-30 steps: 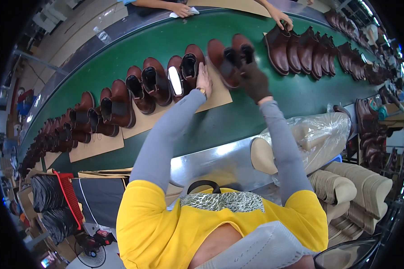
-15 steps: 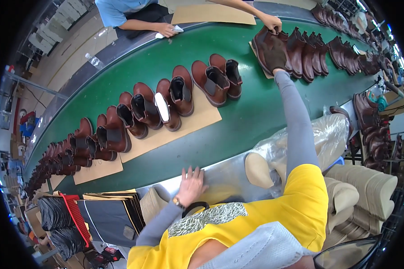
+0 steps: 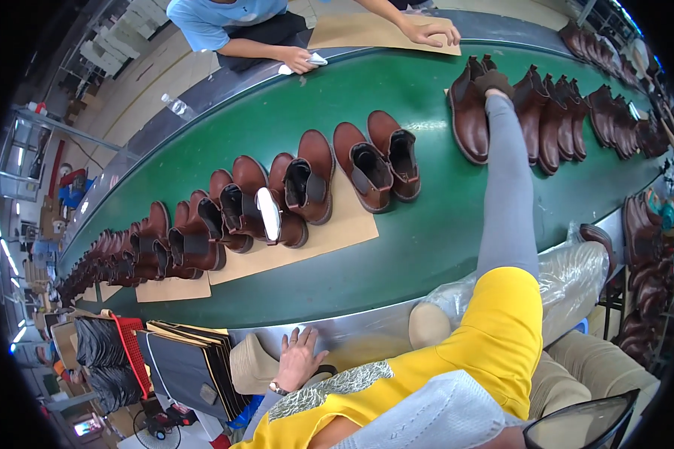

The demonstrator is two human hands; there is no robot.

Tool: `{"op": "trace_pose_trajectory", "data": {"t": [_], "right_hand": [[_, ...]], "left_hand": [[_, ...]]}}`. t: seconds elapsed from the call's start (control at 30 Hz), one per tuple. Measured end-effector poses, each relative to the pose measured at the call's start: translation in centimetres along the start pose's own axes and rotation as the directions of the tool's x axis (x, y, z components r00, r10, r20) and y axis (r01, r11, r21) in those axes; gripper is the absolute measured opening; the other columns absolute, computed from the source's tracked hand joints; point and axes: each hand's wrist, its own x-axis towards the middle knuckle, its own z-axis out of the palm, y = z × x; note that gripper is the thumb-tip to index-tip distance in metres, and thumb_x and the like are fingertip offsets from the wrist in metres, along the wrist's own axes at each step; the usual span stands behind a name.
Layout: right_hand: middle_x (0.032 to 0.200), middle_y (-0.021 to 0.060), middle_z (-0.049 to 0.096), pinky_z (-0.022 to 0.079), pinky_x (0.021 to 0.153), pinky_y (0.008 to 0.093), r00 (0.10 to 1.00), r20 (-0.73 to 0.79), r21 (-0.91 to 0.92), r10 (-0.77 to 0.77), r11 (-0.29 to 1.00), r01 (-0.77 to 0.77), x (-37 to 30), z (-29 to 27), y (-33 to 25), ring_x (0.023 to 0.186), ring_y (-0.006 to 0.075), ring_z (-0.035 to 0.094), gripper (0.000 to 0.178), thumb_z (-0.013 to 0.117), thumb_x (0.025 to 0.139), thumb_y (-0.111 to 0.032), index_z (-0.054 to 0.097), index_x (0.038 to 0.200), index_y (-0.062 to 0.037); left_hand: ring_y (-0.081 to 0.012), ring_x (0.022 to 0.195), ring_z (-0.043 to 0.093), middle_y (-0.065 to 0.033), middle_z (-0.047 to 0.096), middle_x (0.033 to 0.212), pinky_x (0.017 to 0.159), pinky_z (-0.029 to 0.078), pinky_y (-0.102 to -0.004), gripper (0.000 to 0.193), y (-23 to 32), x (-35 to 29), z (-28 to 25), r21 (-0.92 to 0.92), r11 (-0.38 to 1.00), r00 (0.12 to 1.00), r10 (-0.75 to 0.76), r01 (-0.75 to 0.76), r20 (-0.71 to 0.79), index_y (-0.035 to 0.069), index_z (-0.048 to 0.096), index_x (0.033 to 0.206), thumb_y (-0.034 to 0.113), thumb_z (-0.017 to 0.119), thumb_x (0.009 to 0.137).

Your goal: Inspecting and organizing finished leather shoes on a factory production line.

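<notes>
Our right hand [image 3: 494,82], in a dark brown glove, reaches far out over the green worktop [image 3: 404,262] and touches the tops of two upright boots [image 3: 467,116]; its fingers are hidden, so we cannot tell how tightly they close. Our bare left hand [image 3: 299,362] holds nothing: its fingers are spread over the near metal strip [image 3: 374,325], just beside a tan stack [image 3: 246,368]. A second ago we had both hands farther along to the left, the bare one against a boot and the gloved one at the pair [image 3: 370,178] that now stands untouched at the right end of a brown card [image 3: 314,243]. Half a second ago the gloved hand was already at these two boots, and a co-worker [image 3: 232,30] opposite us was gripping one by its top. That grip has gone: the co-worker's hand [image 3: 431,34] is now over a second card [image 3: 386,36] on the far edge, well apart from the boots, while the other hand stays with a white cloth [image 3: 317,59]. Left of the pair, the long row [image 3: 316,168] keeps its order, one boot with a white insert [image 3: 268,215] still among them.
</notes>
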Motion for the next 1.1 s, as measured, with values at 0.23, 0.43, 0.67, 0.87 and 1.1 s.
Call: {"op": "trace_pose_trajectory", "data": {"t": [0.23,0.43,0.67,0.87,1.1], "right_hand": [[0.119,0.0203,0.06,0.047,0.094,0.0437,0.998,-0.047,-0.068,-0.051,0.997,0.047,-0.4,0.5,1.8,0.111,0.0367,0.058,0.039,0.055,0.081,-0.031,0.067,0.109,-0.0073],[0.112,0.0251,0.061,0.047,0.091,0.0457,0.993,-0.08,-0.079,-0.087,0.994,0.081,-6.4,-6.3,4.8,0.106,0.0389,0.059,0.038,0.054,0.082,-0.032,0.067,0.106,-0.0055],[0.102,0.0211,0.065,0.049,0.087,0.0444,0.886,-0.082,-0.334,-0.457,0.85,0.407,-18.0,-18.9,2.3,0.098,0.0383,0.062,0.027,0.056,0.079,-0.022,0.069,0.097,-0.0066],[0.092,0.0167,0.064,0.051,0.076,0.0426,0.581,0.109,-0.487,-0.806,0.466,0.738,-31.7,-26.4,-0.4,0.085,0.0351,0.063,0.016,0.057,0.078,-0.013,0.068,0.089,-0.0089],[0.1,0.0052,0.059,0.051,0.074,0.0369,0.041,0.396,-0.409,-0.918,-0.137,0.902,-49.0,-23.2,-3.8,0.09,0.0255,0.062,0.012,0.059,0.077,-0.016,0.066,0.087,-0.0134]], "left_hand": [[-0.0362,0.123,0.045,-0.0159,0.05,0.132,0.101,0.034,-0.0542,0.057,0.4,0.1,-1.0,-0.024,0.999,0.997,0.034,-0.036,-0.063,0.001,0.05,0.126,0.034,0.065,0.082],[-0.0376,0.123,0.045,-0.0163,0.051,0.131,0.1,0.036,-0.054,0.055,-1.2,-3.2,0.4,-0.046,0.996,0.988,0.068,-0.075,-0.142,0.002,0.051,0.125,0.031,0.067,0.082],[-0.0386,0.123,0.044,-0.0174,0.05,0.13,0.101,0.034,-0.0544,0.055,-3.6,-6.1,-0.1,-0.002,0.973,0.943,0.222,-0.229,-0.249,0.002,0.049,0.126,0.029,0.067,0.082],[-0.0373,0.124,0.043,-0.015,0.049,0.132,0.104,0.031,-0.0549,0.055,-5.2,-8.3,-1.4,0.046,0.935,0.869,0.345,-0.352,-0.354,0.003,0.049,0.127,0.027,0.067,0.081],[-0.036,0.12,0.046,-0.0157,0.051,0.129,0.101,0.035,-0.0513,0.05,-6.6,-9.1,-1.9,-0.101,0.909,0.809,0.303,-0.404,-0.504,0.001,0.05,0.125,0.025,0.064,0.084]]}}
